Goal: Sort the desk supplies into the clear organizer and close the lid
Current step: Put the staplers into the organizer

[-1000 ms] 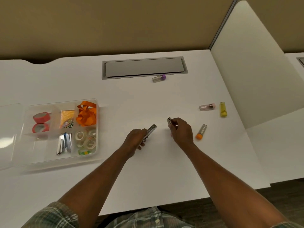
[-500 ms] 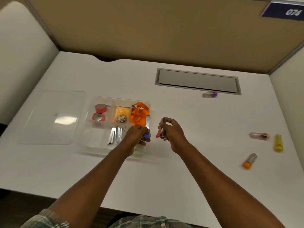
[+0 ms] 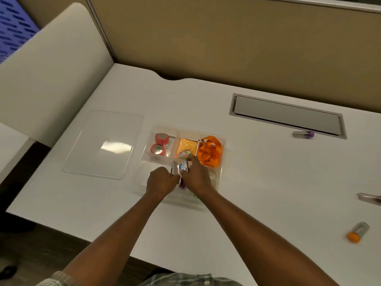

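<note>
Head view: both hands are over the organizer (image 3: 223,141), lower middle bin. Left hand (image 3: 161,180) is pinched on a stapler (image 3: 174,168), right hand (image 3: 196,176) is closed on another one (image 3: 185,166). I'd lay them flat next to the ones already in there, not stacked, or the lid (image 3: 103,144) sitting to the left won't close later

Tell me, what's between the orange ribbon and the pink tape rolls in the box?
The middle compartment, holding an orange packet and colourful paper clips, seen in the head view.
</note>
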{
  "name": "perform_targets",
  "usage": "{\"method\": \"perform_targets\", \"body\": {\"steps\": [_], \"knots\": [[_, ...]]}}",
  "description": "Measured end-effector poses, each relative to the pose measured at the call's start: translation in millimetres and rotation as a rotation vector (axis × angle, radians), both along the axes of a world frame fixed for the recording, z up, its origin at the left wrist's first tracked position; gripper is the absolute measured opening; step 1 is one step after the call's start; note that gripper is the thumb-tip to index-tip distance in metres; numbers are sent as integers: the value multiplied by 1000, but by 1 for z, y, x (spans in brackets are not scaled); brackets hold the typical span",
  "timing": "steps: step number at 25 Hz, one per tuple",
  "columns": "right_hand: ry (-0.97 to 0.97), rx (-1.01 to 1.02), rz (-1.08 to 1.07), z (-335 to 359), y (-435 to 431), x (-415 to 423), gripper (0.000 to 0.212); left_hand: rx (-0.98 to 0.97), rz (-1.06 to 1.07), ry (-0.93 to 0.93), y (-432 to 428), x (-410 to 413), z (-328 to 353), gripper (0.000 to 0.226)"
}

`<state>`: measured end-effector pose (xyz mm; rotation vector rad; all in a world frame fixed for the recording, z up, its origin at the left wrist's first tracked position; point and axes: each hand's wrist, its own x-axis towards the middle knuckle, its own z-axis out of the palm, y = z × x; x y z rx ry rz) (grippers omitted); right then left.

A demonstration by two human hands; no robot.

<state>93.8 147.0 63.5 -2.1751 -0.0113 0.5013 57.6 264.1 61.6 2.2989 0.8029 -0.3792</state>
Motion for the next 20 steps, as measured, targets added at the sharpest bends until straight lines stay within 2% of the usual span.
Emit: {"method": "perform_targets", "body": {"steps": [4, 11, 20], "knots": [[36, -75, -9, -5, 7, -2, 54, 142, -92, 21, 2, 3, -8, 54], [-58, -70, -52, 4, -10, -6, 36, 283, -136, -41, -4, 2, -12, 56], [-116, -119, -118, 13, -106, -13, 30, 154, -185, -297, -82, 14, 9, 36]]}}
